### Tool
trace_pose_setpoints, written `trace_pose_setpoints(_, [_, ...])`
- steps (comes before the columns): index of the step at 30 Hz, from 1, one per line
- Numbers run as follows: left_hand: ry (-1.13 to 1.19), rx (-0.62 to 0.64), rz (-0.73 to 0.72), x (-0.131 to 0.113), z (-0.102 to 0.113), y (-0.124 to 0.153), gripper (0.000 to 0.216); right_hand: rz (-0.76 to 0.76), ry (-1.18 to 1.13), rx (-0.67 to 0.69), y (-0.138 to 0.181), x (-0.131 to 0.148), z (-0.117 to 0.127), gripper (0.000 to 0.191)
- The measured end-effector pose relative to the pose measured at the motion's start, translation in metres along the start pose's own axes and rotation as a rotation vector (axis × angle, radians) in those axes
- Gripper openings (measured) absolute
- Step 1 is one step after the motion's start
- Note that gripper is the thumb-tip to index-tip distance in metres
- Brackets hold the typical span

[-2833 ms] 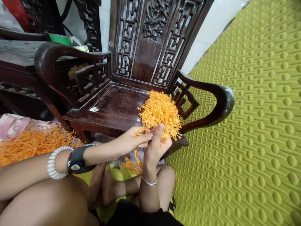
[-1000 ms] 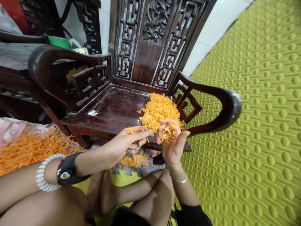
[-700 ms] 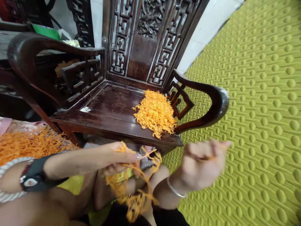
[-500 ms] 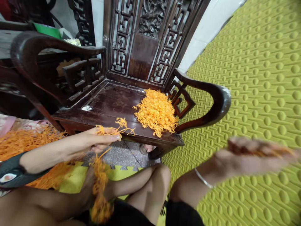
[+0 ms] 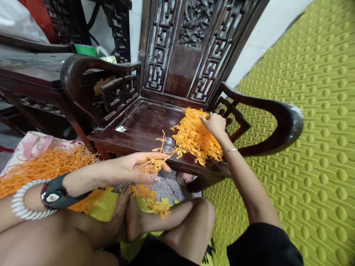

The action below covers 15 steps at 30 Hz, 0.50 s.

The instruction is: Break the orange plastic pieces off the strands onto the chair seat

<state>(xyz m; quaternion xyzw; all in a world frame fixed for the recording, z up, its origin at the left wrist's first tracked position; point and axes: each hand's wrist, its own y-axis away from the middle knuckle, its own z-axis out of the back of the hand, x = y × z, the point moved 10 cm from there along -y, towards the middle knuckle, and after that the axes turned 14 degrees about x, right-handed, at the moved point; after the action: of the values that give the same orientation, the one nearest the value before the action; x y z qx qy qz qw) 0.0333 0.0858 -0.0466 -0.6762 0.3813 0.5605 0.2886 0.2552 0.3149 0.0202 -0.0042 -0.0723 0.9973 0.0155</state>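
One orange pile [image 5: 194, 140], one loose bunch [image 5: 151, 166]

Your right hand [image 5: 215, 123] is down at the pile, on the side towards the armrest [image 5: 288, 127], back up and fingers curled. The fingertips are hidden, so it cannot be told whether they pinch any strands. Work there with a light touch: pressing hard would probably mat the pile, and its near edge lies close to the front of the seat [image 5: 149, 118], where pieces could get nudged off.

Your left hand [image 5: 144, 168], in front of the seat, is half curled, holding the loose bunch across its fingers, thumb apart from the fingertips. More strands [image 5: 149, 199] hang below it; how those are held is hidden. A gentle hold should do, since such thin, branching pieces look likely to tangle. Mind the bunch's tips, which appear to reach the pile's edge and may snag.
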Motion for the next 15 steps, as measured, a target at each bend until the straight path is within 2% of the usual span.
trace_pose_setpoints(3, [0.201, 0.016, -0.069, -0.001, -0.003, -0.005, 0.045, -0.040, -0.006, -0.022, -0.006, -0.017, -0.008, 0.048])
trace_pose_setpoints(6, [0.341, -0.060, -0.079, 0.001, 0.004, -0.008, 0.036, 0.078, -0.030, -0.116, -0.005, -0.015, -0.008, 0.038])
trace_pose_setpoints(9, [0.296, -0.187, -0.048, 0.005, 0.016, -0.010, 0.027, 0.181, -0.074, -0.217, -0.001, -0.009, -0.003, 0.035])
trace_pose_setpoints(15, [0.245, -0.309, -0.015, 0.010, 0.018, -0.020, 0.021, 0.281, -0.106, -0.268, -0.003, -0.002, 0.004, 0.058])
